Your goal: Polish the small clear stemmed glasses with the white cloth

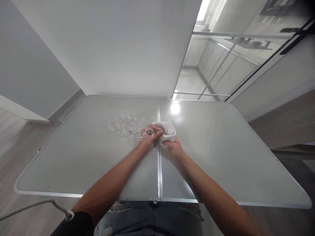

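Over the middle of the table, my left hand [150,136] is closed around the stem of a clear wine glass [146,131], which lies on its side with the bowl to the left. A white cloth [169,127] covers part of the glass's foot on the right. My right hand [175,146] grips that cloth from below, pressing it about the foot; some of its fingers are hidden under the cloth. Just left of my hands, several clear stemmed glasses [126,123] stand close together on the table.
The pale folding table [209,157] has a metal seam down its middle and a metal rim. Behind it rises a white wall [118,49], with a glass-paned door [209,65] at the right. A white cable [29,206] runs near the lower left corner.
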### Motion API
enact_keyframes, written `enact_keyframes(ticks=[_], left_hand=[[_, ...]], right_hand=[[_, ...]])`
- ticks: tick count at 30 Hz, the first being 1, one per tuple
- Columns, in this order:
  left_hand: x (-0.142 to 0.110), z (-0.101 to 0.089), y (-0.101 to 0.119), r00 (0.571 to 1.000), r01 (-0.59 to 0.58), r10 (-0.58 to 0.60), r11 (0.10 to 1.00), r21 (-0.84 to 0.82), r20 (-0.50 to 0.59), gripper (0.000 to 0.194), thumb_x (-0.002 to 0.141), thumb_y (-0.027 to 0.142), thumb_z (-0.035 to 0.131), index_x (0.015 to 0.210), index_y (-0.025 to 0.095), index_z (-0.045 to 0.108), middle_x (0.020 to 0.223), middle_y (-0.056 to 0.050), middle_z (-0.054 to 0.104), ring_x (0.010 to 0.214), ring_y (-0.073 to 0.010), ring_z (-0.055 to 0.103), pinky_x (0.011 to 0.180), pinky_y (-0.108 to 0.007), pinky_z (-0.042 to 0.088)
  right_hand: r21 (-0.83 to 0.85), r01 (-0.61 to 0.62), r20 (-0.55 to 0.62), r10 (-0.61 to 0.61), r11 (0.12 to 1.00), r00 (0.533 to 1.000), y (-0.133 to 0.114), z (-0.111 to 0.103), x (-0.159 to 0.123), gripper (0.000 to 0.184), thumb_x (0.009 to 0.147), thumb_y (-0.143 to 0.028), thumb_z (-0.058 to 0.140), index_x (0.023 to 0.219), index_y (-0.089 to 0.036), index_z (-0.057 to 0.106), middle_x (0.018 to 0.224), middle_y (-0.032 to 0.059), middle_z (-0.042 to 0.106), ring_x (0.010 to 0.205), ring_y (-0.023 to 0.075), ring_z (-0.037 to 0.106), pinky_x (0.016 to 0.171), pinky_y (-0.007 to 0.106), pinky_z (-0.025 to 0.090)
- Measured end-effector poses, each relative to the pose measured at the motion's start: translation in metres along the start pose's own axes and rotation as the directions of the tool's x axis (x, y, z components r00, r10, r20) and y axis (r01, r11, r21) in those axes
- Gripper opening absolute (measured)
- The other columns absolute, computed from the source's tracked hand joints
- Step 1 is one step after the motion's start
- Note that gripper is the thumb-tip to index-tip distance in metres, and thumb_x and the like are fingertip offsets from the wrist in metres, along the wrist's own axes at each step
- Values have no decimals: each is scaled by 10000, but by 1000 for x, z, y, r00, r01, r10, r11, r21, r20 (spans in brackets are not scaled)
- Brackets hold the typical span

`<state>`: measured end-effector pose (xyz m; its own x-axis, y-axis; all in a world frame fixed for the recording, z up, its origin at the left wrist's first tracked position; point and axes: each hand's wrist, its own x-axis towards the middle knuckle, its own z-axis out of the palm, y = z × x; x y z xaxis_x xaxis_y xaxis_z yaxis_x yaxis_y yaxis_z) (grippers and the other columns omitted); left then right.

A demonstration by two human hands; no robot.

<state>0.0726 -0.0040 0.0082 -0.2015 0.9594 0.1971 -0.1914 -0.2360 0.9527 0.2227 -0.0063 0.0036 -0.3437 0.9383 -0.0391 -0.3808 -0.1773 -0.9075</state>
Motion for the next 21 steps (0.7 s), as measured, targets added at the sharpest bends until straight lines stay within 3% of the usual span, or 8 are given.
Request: enact_keyframes(ticks=[8, 13, 16, 18, 21], left_hand=[[4, -3, 3, 976, -69, 74, 997, 34, -203, 203, 738, 363, 849, 828, 214, 744, 884, -38, 719, 863, -165, 677, 839, -310, 522], [2, -1, 3, 995, -5, 6, 1000, 15, -99, 224, 728, 386, 851, 811, 209, 741, 847, -30, 713, 838, -164, 670, 821, -310, 517], [0, 1, 4, 999, 30, -30, 1000, 5, -19, 246, 706, 394, 865, 789, 201, 738, 818, -33, 711, 799, -168, 668, 776, -312, 518], [0, 1, 4, 999, 27, -27, 1000, 8, -34, 252, 704, 400, 865, 788, 202, 735, 818, -35, 714, 795, -173, 672, 762, -314, 522], [3, -2, 5, 993, -2, 6, 999, 33, -117, 245, 722, 406, 851, 814, 210, 736, 863, -44, 723, 839, -183, 683, 794, -322, 531]], right_hand=[[-32, 47, 22, -46, 998, 999, 3, -3, -3, 434, 680, -204, 754, 1112, -251, 734, 1058, 28, 758, 1205, 281, 605, 1138, 454, 382], [-8, 127, -81, -127, 992, 989, 3, -2, -3, 415, 661, -205, 775, 1072, -258, 737, 1070, 21, 752, 1201, 276, 603, 1127, 452, 397], [-18, 61, -49, -61, 998, 997, 6, -1, 0, 460, 676, -193, 762, 1130, -258, 724, 1117, 28, 745, 1181, 277, 615, 1130, 477, 390], [-33, 2, 1, -2, 999, 1000, 9, -2, 1, 519, 666, -176, 756, 1176, -261, 713, 1162, 33, 735, 1171, 282, 620, 1126, 488, 392], [-47, 10, 13, -10, 999, 1000, 10, -3, 0, 541, 657, -177, 764, 1187, -267, 710, 1189, 29, 727, 1201, 288, 603, 1142, 489, 377]])
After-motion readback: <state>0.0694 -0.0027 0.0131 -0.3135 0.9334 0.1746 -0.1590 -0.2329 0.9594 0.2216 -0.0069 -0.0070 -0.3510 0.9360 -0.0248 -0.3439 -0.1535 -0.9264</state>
